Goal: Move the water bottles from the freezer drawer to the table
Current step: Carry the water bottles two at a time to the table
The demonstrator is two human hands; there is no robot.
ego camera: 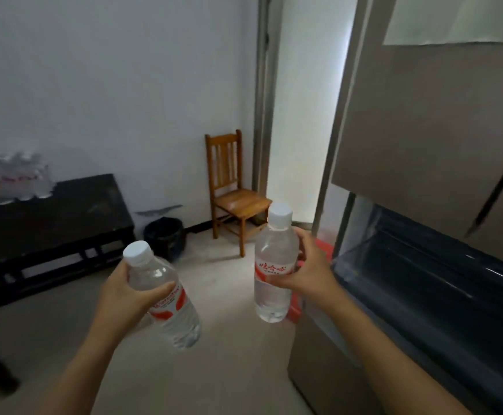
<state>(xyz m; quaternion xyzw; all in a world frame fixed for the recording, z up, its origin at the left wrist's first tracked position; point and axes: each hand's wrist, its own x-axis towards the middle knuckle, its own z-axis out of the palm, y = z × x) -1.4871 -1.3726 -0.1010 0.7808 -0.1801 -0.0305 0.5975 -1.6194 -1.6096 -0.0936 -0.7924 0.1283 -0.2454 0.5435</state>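
Left hand (130,295) fingers wrapped tilted bottle (166,307); right hand (307,271) clamped upright bottle (274,265); freezer drawer (424,280) at 3 o'clock; table (49,223) at 9.

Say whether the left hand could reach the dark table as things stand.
Probably yes, with a step: nothing stands between the left hand and the table, though it grips a bottle.

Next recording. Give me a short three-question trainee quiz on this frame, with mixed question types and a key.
1. True or false: the freezer drawer stands open.
2. What does the right hand grip?
3. The left water bottle, held by the left hand, is: A upright, B tilted, C upside down.
Key: 1 true. 2 the right water bottle, roughly upright, white cap on. 3 B.
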